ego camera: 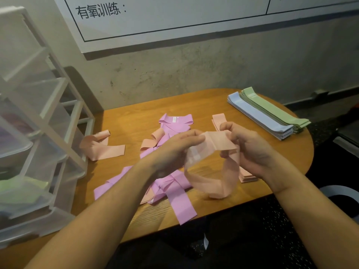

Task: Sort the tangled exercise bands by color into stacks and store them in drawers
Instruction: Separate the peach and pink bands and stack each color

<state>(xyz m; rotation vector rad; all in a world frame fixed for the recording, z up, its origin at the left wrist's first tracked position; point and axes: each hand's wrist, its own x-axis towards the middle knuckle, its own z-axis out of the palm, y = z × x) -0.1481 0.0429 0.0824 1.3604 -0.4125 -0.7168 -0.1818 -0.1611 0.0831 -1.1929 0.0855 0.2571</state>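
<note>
Both hands hold one peach band [213, 167] above the table; its loop hangs down between my wrists. My left hand [174, 150] pinches its upper left end and my right hand [250, 150] grips its right side. Under my left forearm lies a tangled pile of purple bands [172, 183] with a few peach ones mixed in. A peach stack [247, 176] lies flat beneath my right hand, its far end [218, 119] showing beyond my fingers. A loose peach band [103, 147] lies curled at the left. Stacked blue bands [260, 117] and green bands [275, 111] sit at the far right.
A white plastic drawer unit [44, 121] stands on the left of the wooden table [136, 117]; a lower drawer holds green bands [21, 189]. A concrete wall with a whiteboard [174, 18] is behind. The table's front edge runs close under my forearms.
</note>
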